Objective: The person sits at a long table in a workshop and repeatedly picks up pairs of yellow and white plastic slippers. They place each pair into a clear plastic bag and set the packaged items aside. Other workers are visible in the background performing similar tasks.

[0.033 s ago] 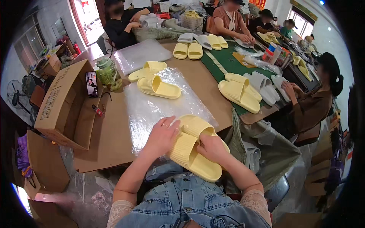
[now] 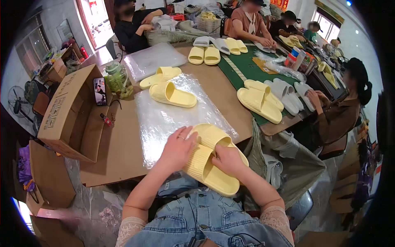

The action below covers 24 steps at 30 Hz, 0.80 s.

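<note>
At the near table edge I hold two pale yellow slippers with ribbed straps. The nearer slipper (image 2: 222,181) partly covers the farther slipper (image 2: 210,133). My left hand (image 2: 179,147), a ring on one finger, grips them from the left with its fingers against the straps; its thumb is hidden. My right hand (image 2: 228,159) is closed on them from the right, with fingers reaching in by the strap opening. Beyond my hands, a yellow slipper (image 2: 181,99) lies on a stack of clear plastic bags (image 2: 164,127), another yellow slipper (image 2: 154,79) just behind it.
Left on the brown table (image 2: 111,164) stand an open cardboard box (image 2: 88,131), a phone (image 2: 99,91) and a green jar (image 2: 117,80). Yellow slippers (image 2: 263,109) and grey slippers (image 2: 284,94) sit on a green mat (image 2: 234,68). An open sack (image 2: 302,168) hangs at right. Several people work around.
</note>
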Available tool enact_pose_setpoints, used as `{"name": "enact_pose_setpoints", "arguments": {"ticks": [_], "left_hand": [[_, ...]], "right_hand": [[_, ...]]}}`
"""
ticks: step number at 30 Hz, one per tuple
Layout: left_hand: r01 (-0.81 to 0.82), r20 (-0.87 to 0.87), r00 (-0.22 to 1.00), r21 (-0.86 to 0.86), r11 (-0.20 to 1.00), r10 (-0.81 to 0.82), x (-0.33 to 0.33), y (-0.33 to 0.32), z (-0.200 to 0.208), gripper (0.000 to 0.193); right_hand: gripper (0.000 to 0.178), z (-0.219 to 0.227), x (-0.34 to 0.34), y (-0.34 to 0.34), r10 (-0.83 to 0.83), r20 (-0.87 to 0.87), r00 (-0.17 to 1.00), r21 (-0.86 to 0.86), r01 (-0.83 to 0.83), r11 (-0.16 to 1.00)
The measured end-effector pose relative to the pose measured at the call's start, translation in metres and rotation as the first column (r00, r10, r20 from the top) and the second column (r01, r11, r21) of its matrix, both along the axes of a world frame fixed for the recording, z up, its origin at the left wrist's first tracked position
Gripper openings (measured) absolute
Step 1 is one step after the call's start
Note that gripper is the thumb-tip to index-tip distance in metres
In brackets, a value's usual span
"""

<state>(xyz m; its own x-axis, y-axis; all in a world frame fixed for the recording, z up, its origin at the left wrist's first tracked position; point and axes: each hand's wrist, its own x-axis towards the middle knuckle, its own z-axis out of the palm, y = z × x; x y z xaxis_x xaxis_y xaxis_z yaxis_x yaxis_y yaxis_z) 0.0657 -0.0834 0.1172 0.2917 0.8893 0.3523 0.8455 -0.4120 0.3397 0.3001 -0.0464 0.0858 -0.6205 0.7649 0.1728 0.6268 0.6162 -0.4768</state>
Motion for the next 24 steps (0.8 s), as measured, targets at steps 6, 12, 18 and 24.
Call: {"name": "enact_pose_setpoints", "arguments": {"ticks": [6,12,18,24], "left_hand": [[0.173,0.009,0.985,0.104,0.979,-0.175,0.025,-0.019,0.005,0.043],[0.351,0.198,0.917,0.016,0.936,-0.347,0.058,-0.036,0.001,0.046],[0.540,0.272,0.804,0.037,0.841,-0.529,0.068,-0.065,0.005,0.048],[0.477,0.226,0.868,-0.137,0.868,-0.441,0.038,-0.051,0.011,0.057]], "right_hand": [[0.027,-0.018,-0.021,0.014,-0.113,-0.014,0.994,0.017,0.113,0.993],[0.027,-0.065,-0.055,0.024,-0.233,-0.498,0.835,-0.505,-0.061,0.861],[0.028,-0.025,-0.079,0.049,-0.258,-0.090,0.962,0.013,0.260,0.965],[0.033,-0.046,-0.097,0.071,-0.296,-0.003,0.955,-0.197,0.290,0.936]]}}
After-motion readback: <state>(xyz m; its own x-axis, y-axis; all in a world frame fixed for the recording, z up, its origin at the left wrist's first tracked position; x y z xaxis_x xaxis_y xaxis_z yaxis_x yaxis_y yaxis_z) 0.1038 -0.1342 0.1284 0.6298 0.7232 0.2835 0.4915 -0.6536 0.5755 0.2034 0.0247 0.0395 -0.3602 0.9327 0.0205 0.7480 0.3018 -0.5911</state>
